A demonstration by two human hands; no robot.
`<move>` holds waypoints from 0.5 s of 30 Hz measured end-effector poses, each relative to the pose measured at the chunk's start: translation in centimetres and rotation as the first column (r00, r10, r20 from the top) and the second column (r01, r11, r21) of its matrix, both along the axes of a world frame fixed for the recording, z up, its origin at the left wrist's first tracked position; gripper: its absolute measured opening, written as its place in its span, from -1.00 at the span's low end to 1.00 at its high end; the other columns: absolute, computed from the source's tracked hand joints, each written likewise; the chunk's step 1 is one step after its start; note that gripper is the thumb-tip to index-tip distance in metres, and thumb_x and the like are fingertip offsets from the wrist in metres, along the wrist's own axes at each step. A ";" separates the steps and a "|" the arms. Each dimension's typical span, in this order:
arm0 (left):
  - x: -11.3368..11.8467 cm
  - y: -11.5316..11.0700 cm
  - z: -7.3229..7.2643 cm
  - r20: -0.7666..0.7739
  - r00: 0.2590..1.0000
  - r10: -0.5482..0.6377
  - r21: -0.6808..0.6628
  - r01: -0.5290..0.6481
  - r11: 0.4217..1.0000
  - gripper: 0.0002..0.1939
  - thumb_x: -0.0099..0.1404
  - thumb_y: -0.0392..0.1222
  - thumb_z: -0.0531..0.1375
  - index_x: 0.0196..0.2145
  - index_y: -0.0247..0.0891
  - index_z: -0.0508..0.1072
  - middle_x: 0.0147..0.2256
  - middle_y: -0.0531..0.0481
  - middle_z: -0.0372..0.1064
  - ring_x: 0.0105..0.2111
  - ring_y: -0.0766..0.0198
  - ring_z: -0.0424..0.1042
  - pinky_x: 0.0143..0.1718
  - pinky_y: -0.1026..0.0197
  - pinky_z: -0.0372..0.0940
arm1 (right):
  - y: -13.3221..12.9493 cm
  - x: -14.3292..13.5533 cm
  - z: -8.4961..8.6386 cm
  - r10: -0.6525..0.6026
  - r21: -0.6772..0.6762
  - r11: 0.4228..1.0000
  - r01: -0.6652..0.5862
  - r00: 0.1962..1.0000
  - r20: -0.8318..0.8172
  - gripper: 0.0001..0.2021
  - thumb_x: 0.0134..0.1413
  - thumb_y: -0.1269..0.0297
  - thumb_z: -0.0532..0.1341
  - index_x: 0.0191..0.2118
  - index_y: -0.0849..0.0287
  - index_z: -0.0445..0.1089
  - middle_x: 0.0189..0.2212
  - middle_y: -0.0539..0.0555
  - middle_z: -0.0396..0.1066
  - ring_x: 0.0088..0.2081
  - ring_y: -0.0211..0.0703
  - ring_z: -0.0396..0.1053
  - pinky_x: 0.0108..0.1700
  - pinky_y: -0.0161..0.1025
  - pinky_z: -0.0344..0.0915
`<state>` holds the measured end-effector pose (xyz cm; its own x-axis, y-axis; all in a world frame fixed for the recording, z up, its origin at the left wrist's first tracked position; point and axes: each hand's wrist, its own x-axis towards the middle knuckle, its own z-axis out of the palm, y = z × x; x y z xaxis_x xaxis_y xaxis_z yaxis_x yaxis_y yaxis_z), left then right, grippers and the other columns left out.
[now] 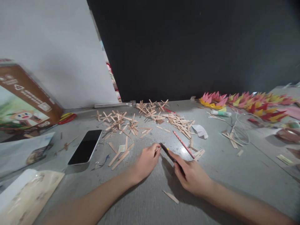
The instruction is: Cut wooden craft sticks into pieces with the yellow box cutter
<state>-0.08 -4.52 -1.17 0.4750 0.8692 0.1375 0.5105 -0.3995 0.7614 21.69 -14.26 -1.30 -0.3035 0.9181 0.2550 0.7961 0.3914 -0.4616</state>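
Note:
In the middle of the head view, my left hand (147, 161) is closed in a pinch on a small wooden stick (157, 149), mostly hidden by the fingers. My right hand (192, 175) wraps round a black utility knife (167, 152) with a bit of yellow on it. The knife's front end meets the stick by my left fingertips; the blade is too small to make out. A cut piece of craft stick (171, 197) lies below the hands. Beyond them are a red striped pencil (183, 144) and several loose craft sticks (179, 122).
Glued stick crosses (114, 120) lie at the back. A phone (86, 147), a box (25, 93) and plastic packets (30, 193) are on the left. To the right are pink and yellow paper crowns (213, 100), a glue stick (220, 113) and a white cable (237, 128).

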 end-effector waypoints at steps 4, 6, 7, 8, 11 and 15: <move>0.3 0.3 0.2 0.010 0.999 0.054 -0.030 -0.053 0.998 -0.73 0.55 -0.13 0.06 -0.10 -0.21 0.56 -0.36 0.00 0.55 -0.41 0.22 0.47 -0.30 0.23 0.22 | 0.3 0.1 0.3 -0.020 -0.076 0.997 0.013 0.995 -0.093 -0.48 0.50 0.27 -0.02 0.47 0.15 0.17 -0.03 0.25 0.66 -0.31 -0.05 0.64 -0.18 -0.16 0.53; 0.3 0.5 0.3 0.017 0.998 0.060 -0.044 -0.060 0.997 -0.74 0.53 -0.12 0.08 -0.09 -0.22 0.56 -0.41 0.03 0.51 -0.45 0.24 0.43 -0.34 0.24 0.20 | 0.4 0.0 0.6 -0.044 -0.125 0.992 0.023 0.985 -0.165 -0.50 0.51 0.25 -0.02 0.46 0.09 0.21 0.06 0.24 0.62 -0.20 -0.04 0.65 -0.07 -0.14 0.53; 0.4 0.6 0.3 0.019 0.998 0.061 -0.050 -0.060 0.997 -0.73 0.53 -0.12 0.08 -0.08 -0.22 0.56 -0.43 0.04 0.50 -0.47 0.25 0.41 -0.36 0.25 0.19 | 0.4 0.0 0.7 -0.056 -0.142 0.990 0.026 0.977 -0.208 -0.50 0.51 0.23 -0.02 0.45 0.07 0.23 0.10 0.23 0.60 -0.10 -0.03 0.64 0.01 -0.12 0.52; 0.4 0.7 0.3 0.021 0.998 0.060 -0.056 -0.059 0.997 -0.73 0.53 -0.11 0.08 -0.08 -0.22 0.56 -0.45 0.05 0.48 -0.49 0.25 0.39 -0.38 0.25 0.17 | 0.4 -0.1 0.8 -0.070 -0.159 0.987 0.030 0.964 -0.257 -0.51 0.52 0.21 -0.01 0.44 0.04 0.25 0.11 0.22 0.58 -0.02 -0.01 0.61 0.07 -0.10 0.49; 0.4 0.7 0.3 0.024 0.998 0.058 -0.063 -0.057 0.996 -0.74 0.53 -0.11 0.08 -0.08 -0.23 0.55 -0.48 0.07 0.45 -0.52 0.27 0.37 -0.40 0.26 0.16 | 0.5 -0.4 1.0 -0.162 -0.280 0.959 0.040 0.889 -0.428 -0.52 0.53 0.06 0.02 0.41 0.02 0.31 -0.16 0.14 0.60 -0.16 -0.04 0.58 -0.12 -0.16 0.49; 0.5 0.5 0.2 0.016 0.996 0.085 -0.056 -0.084 0.995 -0.74 0.52 -0.08 0.09 -0.12 -0.22 0.55 -0.48 0.06 0.46 -0.51 0.26 0.38 -0.39 0.25 0.16 | 1.1 -0.6 0.9 -0.396 -0.530 0.848 -0.026 0.634 -0.664 -0.38 0.41 -0.20 0.12 0.32 0.15 0.37 -0.55 -0.10 0.28 -0.57 -0.25 0.20 -0.52 -0.32 0.14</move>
